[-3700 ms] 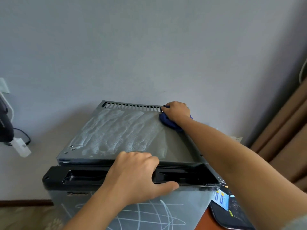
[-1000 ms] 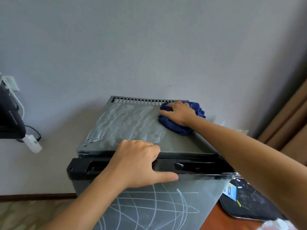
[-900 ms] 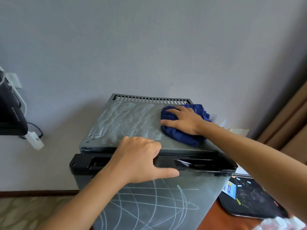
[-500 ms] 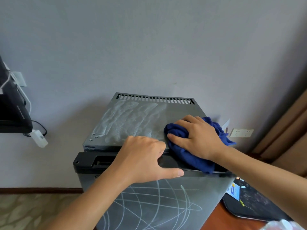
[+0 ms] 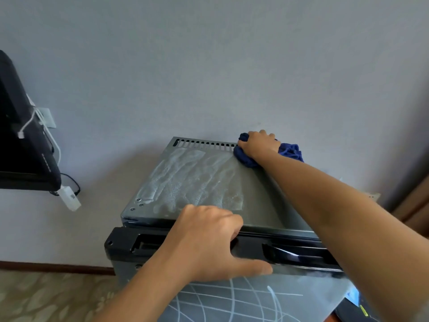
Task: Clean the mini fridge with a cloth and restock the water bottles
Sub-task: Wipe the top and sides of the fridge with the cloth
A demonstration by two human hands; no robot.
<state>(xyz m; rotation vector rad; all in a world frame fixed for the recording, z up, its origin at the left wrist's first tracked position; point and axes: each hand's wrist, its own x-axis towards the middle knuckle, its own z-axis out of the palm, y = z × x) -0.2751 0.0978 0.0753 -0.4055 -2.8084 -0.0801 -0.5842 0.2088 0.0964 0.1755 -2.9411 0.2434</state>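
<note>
The grey mini fridge [image 5: 209,182] stands against the wall, its top streaked with whitish dust on the left and middle, darker and wiped along the right strip. My right hand [image 5: 257,144] presses a crumpled blue cloth [image 5: 290,151] onto the far right corner of the top, beside the row of vent slots. My left hand [image 5: 206,240] grips the black top rail of the fridge door [image 5: 130,242], fingers curled over it and thumb stretched along the front. No water bottles are in view.
A black device [image 5: 21,145] with white cables and a plug adapter [image 5: 69,198] hangs at the left. Patterned carpet [image 5: 46,296] covers the floor. A dark tray [image 5: 352,307] on a wooden surface sits at the lower right, brown curtains [image 5: 415,205] beyond it.
My right hand pulled the cloth from the far right corner down to the front edge, then pushed it back to the far corner. My left hand stayed on the door rail.
</note>
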